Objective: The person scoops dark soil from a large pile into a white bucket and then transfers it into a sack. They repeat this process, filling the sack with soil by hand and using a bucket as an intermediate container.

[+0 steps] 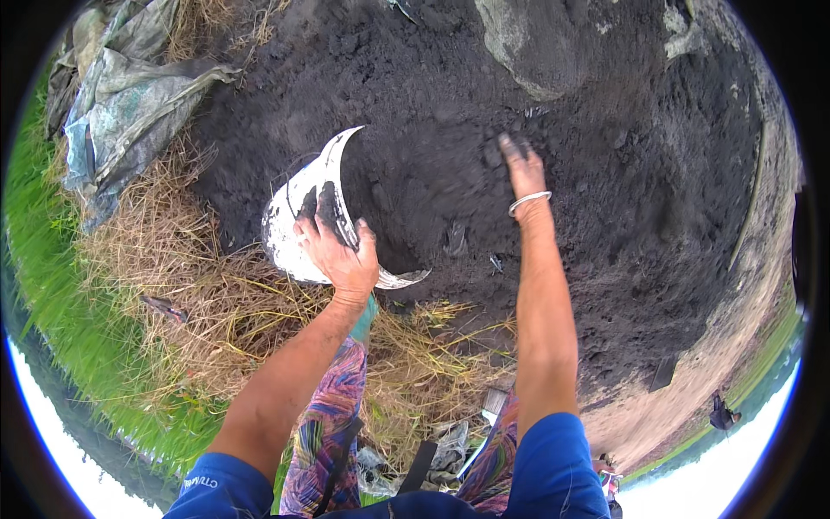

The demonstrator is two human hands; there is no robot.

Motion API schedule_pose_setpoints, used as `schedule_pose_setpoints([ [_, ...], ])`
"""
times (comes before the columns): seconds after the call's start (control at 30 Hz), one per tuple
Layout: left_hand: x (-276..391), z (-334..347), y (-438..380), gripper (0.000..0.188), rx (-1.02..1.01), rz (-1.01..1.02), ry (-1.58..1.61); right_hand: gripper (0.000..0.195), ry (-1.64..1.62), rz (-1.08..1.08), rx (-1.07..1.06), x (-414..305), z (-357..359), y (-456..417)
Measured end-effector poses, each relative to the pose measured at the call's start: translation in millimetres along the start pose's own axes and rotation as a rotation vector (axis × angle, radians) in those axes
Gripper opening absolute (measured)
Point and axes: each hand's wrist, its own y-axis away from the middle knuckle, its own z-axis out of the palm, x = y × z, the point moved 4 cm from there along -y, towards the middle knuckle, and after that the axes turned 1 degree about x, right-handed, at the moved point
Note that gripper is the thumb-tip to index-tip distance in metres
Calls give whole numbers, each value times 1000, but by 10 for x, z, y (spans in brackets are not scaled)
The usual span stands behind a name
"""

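Note:
A white container (295,220), smeared with dark soil, lies on its side with its curved rim toward the dark, loose soil (428,156). My left hand (340,253) rests on its outer side, close to the rim, fingers spread and blackened. Whether the fingers grip the wall is hard to tell. To the right, my right hand (524,170), with a pale bangle (530,202) at the wrist, reaches over the soil with its fingers stretched out; nothing is seen in it. The container's inside is mostly hidden.
Dirty woven sheeting (146,107) lies at the upper left, beside dry straw (175,253) and green grass (48,253). A greyish sack or sheet (538,52) lies at the top. Crumpled plastic (447,447) is near my legs. A person (721,414) is far off at the right.

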Motion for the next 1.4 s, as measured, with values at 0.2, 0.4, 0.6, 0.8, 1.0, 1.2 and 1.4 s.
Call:
schedule_pose_setpoints([
  [0.2,-101,-75,-32,64,46,-12,25,85,416,-136,-262,-101,797,724],
  [0.4,-248,-5,31,60,5,-58,11,65,958,-463,-698,-32,1382,1446],
  [0.6,-349,31,82,66,103,-44,9,37,863,-1018,-691,-1189,1311,982],
  [0.8,-147,-76,-100,63,8,-5,118,78,1227,-839,-501,-1244,1562,798],
  [1.0,-276,51,63,64,-7,-87,3,42,1274,-464,-411,-372,1169,1130],
  [1.2,-290,29,78,61,70,-71,-3,14,1060,-963,327,-1145,-213,998],
  [1.4,-268,72,105,62,36,-92,-29,46,964,-379,5,356,-135,1749],
])
